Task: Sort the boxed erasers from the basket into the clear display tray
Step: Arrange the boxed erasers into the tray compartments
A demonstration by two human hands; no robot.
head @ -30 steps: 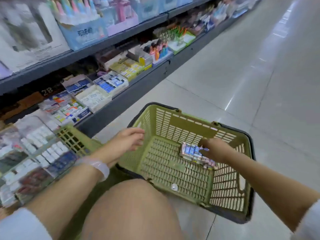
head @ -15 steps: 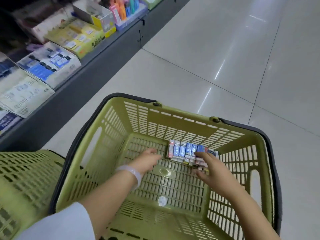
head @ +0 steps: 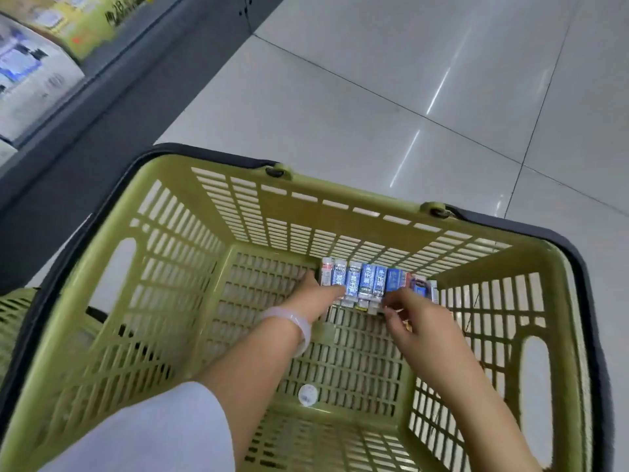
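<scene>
Head camera puts us right over the green basket [head: 177, 253], and both hands are down on its slatted floor. The boxed erasers [head: 369, 281] sit in a tight row against the far wall, centre of the frame, blue and white packs side by side with a few reddish ones at either end. Our left hand [head: 315, 296] touches the left end of the row, fingers reaching along its near edge; we cannot tell whether they have closed on a box. Our right hand [head: 418, 318] comes in from the right, fingertips curled and pinching at the near edge of the right-hand boxes.

What could go wrong? We judge the row is loose, so squeezing it from both ends may buckle it in the middle and scatter boxes across the floor. The slats look gappy, and a box corner could catch as we lift.

Around us: a white bracelet [head: 299, 323] on the left wrist, a white sleeve [head: 160, 434] at lower left, a small round white disc [head: 307, 395] on the basket floor nearer us. A second green basket [head: 13, 318] peeks in at the left edge. Upper left shows a grey shelf [head: 112, 93] with boxed stock [head: 30, 73]. The clear display tray is out of frame, so we carry blind; the basket's tall walls stand between row and shelf.
</scene>
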